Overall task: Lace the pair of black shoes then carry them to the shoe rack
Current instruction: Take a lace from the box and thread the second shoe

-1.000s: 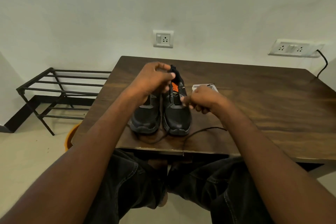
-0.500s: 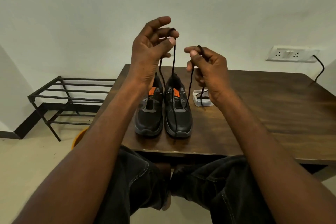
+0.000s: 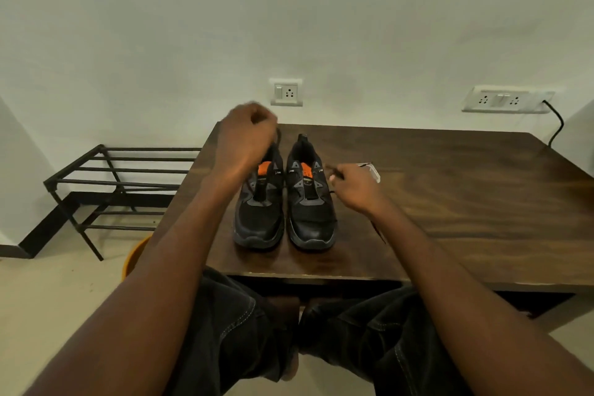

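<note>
Shoes [image 3: 284,202]: black mesh, orange tongues, on glossy wood table [image 3: 450,196].
Left hand [image 3: 246,141]: fingers curled, pinching thin lace [image 3: 377,230].
Right hand [image 3: 355,185]: pinching same lace.
Rack [image 3: 106,183]: black metal bars.

2 black mesh shoes w/ orange tongues [image 3: 259,202] [image 3: 310,202] on 1 dark wooden table [image 3: 466,202]. 1 black metal shoe rack [image 3: 106,183]. 2 white wall sockets [image 3: 286,92] [image 3: 501,100]. 1 orange bucket [image 3: 135,259]. 2 hands [image 3: 246,135] [image 3: 355,185].
</note>
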A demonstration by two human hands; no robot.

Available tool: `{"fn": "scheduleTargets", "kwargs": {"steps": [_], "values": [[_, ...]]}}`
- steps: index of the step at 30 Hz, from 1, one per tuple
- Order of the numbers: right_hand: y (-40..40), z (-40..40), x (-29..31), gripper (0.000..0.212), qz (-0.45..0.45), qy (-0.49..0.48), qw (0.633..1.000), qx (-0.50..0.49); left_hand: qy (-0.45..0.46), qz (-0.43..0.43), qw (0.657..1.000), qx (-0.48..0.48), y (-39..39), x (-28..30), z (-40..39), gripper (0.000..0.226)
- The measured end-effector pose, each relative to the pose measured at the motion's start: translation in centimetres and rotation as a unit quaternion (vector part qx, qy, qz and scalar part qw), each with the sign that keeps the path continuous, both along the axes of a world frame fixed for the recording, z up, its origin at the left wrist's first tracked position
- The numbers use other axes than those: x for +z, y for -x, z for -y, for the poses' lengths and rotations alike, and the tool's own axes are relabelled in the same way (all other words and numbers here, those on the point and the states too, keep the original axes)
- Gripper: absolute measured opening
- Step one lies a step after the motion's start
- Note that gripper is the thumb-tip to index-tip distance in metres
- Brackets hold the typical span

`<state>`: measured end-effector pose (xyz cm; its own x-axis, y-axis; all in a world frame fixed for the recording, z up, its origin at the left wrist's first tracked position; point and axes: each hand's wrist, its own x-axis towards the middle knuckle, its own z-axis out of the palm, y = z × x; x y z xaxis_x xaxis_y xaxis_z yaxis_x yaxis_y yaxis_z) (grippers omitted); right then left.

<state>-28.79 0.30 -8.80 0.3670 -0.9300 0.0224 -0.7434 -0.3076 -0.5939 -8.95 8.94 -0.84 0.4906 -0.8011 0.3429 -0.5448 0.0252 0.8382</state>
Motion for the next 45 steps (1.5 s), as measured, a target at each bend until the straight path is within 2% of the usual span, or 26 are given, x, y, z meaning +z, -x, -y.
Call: {"fn": "scheduleTargets", "kwargs": {"steps": [1,3,6,8,10,13,15,18,21,23,24,27,30,31,32,33,34,35,36,37,38,40,41,43,44,45], "values": [[0.1,0.2,-1.1,0.024,-0.031,-0.020,0.999,0.000,-0.052,0.063,0.997,0.010,-0.1,-0.9,0.1,0.019],[0.0,0.3,-2.7,0.022,-0.051,-0.044,0.998,0.006,-0.111,0.119,0.986,0.022,0.1,-2.7,0.5,0.024],[-0.3,1.0,-4.0,0.019,-0.021,-0.046,0.999,-0.006,-0.103,0.111,0.988,-0.002,1.2,-4.2,1.2,0.030],[-0.6,1.3,-4.4,0.017,0.026,-0.072,0.997,-0.032,-0.122,0.152,0.980,-0.045,1.8,-5.0,2.0,0.027],[-1.0,1.4,-4.4,0.020,0.059,-0.088,0.993,-0.052,-0.191,0.236,0.948,-0.096,2.0,-6.1,2.4,0.025],[-1.2,1.6,-4.4,0.017,0.049,-0.085,0.994,-0.055,-0.272,0.310,0.897,-0.157,2.8,-8.2,2.4,0.043],[-1.0,1.7,-4.2,0.014,0.051,-0.094,0.993,-0.058,-0.286,0.321,0.888,-0.165,3.3,-9.2,2.4,0.045],[-0.6,1.5,-3.6,0.013,0.108,-0.153,0.978,-0.088,-0.274,0.289,0.903,-0.161,3.3,-9.7,2.5,0.039],[-0.2,1.3,-2.7,0.024,0.244,-0.270,0.918,-0.158,-0.268,0.267,0.911,-0.160,3.3,-9.5,2.3,0.037],[0.5,1.3,-2.3,0.027,0.274,-0.306,0.891,-0.194,-0.269,0.259,0.914,-0.160,3.4,-9.4,2.3,0.035],[0.9,1.1,-2.0,0.025,0.260,-0.317,0.890,-0.201,-0.270,0.256,0.914,-0.161,3.4,-9.3,2.3,0.035],[1.6,1.3,-2.4,0.010,0.216,-0.278,0.920,-0.172,-0.276,0.246,0.913,-0.171,3.3,-9.1,2.2,0.042],[2.1,1.9,-2.5,0.016,0.097,-0.114,0.978,-0.143,-0.280,0.243,0.912,-0.177,2.9,-8.6,1.9,0.055],[2.0,2.1,-2.4,0.018,0.089,-0.065,0.982,-0.151,-0.277,0.251,0.912,-0.169,2.8,-8.4,1.8,0.056],[1.8,1.8,-1.8,0.014,0.131,-0.062,0.977,-0.159,-0.269,0.273,0.911,-0.153,2.7,-8.1,1.8,0.056],[1.5,1.3,-0.9,0.009,0.203,-0.093,0.961,-0.164,-0.253,0.302,0.909,-0.133,2.7,-7.8,1.8,0.054],[1.1,1.1,-0.3,0.014,0.297,-0.151,0.929,-0.162,-0.227,0.313,0.914,-0.119,2.7,-7.5,1.8,0.050],[0.7,0.7,0.5,0.021,0.392,-0.213,0.883,-0.143,-0.197,0.282,0.931,-0.117,2.8,-7.4,2.0,0.042],[0.1,0.4,1.2,0.025,0.475,-0.269,0.830,-0.116,-0.172,0.200,0.955,-0.132,2.9,-7.1,2.0,0.033],[-0.4,0.2,1.9,0.027,0.540,-0.312,0.777,-0.086,-0.162,0.075,0.971,-0.160,3.2,-6.8,2.1,0.026],[-0.8,0.0,2.2,0.030,0.590,-0.338,0.731,-0.057,-0.165,-0.063,0.964,-0.198,3.6,-6.5,2.1,0.027],[-1.6,0.0,2.7,0.036,0.653,-0.357,0.666,-0.046,-0.191,-0.257,0.908,-0.271,4.1,-6.1,2.1,0.039],[-1.8,0.0,2.8,0.038,0.675,-0.362,0.641,-0.048,-0.200,-0.298,0.883,-0.301,4.2,-6.1,2.1,0.043],[-2.0,0.1,2.9,0.040,0.709,-0.366,0.601,-0.046,-0.198,-0.316,0.867,-0.332,4.0,-6.5,2.0,0.036],[-1.9,0.2,2.8,0.040,0.715,-0.356,0.599,-0.051,-0.193,-0.313,0.871,-0.325,3.7,-6.6,2.0,0.029],[-1.7,0.4,2.7,0.041,0.709,-0.332,0.618,-0.070,-0.188,-0.314,0.880,-0.302,3.4,-6.8,2.1,0.023]]}}
